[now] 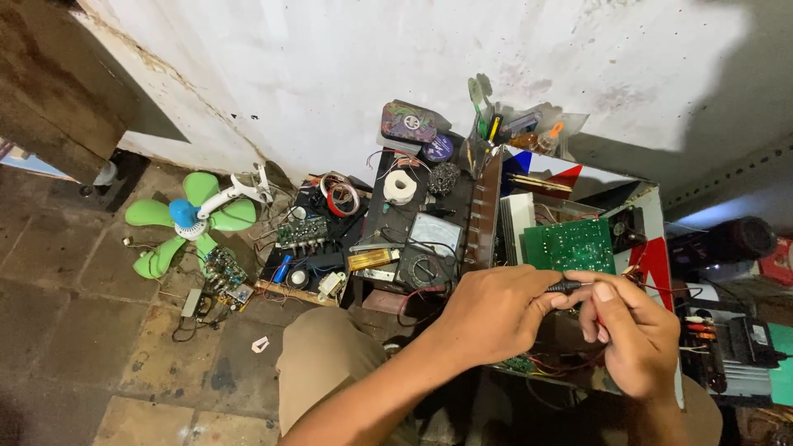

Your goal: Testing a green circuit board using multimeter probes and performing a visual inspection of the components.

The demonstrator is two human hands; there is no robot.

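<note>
My left hand (489, 312) pinches a thin black probe (565, 287) between thumb and fingers. My right hand (629, 332) meets it from the right, its thumb tip touching the probe's end; something red shows between its fingers. Both hands hover over an open device chassis (652, 235), just below a green circuit board (570, 245) standing inside it. Red and black wires run under the hands.
An analog multimeter (427, 250) lies left of the chassis. Further left sit circuit boards (306, 248), a tape roll (340, 195), a solder spool (400, 187) and a green fan blade (186, 220) on the tiled floor. A white wall rises behind. More electronics stand at right (735, 347).
</note>
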